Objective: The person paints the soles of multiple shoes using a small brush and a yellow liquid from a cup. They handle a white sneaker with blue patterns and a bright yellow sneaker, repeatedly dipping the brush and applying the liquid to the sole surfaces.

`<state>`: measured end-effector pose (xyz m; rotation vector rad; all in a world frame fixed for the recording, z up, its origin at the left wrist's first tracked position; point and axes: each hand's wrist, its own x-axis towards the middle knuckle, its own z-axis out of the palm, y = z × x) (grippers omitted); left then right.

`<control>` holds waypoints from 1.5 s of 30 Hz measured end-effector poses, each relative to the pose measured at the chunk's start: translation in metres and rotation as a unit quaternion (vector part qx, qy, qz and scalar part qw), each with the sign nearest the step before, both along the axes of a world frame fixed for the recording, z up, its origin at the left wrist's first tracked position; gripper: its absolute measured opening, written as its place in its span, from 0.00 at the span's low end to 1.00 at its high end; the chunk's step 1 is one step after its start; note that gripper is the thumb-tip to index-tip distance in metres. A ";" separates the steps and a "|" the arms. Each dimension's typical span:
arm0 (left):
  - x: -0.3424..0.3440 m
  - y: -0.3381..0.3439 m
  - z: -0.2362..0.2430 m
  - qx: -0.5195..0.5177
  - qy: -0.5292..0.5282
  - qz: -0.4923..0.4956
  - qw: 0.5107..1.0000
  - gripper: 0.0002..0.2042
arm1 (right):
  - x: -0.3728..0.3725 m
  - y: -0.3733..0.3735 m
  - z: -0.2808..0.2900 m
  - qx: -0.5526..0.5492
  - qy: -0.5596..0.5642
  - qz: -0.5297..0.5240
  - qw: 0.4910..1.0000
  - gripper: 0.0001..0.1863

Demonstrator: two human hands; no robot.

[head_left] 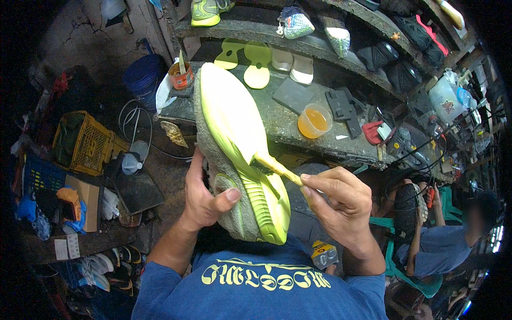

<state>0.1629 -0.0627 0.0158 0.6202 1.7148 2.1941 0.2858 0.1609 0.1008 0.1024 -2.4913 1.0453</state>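
Note:
A grey shoe with a yellow-green sole is held up in front of my chest, its bottom facing up. My left hand grips it round the side near the heel, thumb over the grey upper. Between thumb and fingers, my right hand pinches a small yellow-handled brush. The dark bristle end touches the sole about its middle. Bright glare washes out the front half of the sole. Beyond my hands, a clear tub of amber liquid stands on the bench.
Yellow-green sole pieces and dark flat blocks lie on the bench. Shoes line the shelf above. A yellow crate stands at left. At right, a seated person handles a dark shoe.

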 end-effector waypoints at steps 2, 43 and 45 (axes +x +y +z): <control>0.000 0.001 -0.001 0.000 -0.002 -0.006 1.000 0.52 | -0.001 0.000 0.001 -0.002 0.004 -0.001 1.000 0.14; -0.061 0.011 0.024 -0.007 -0.196 -0.329 0.924 0.46 | -0.063 0.068 -0.016 -0.002 0.091 0.070 0.993 0.10; -0.060 0.011 0.024 -0.006 -0.210 -0.328 0.921 0.46 | -0.063 0.069 -0.017 -0.013 0.092 0.085 0.992 0.10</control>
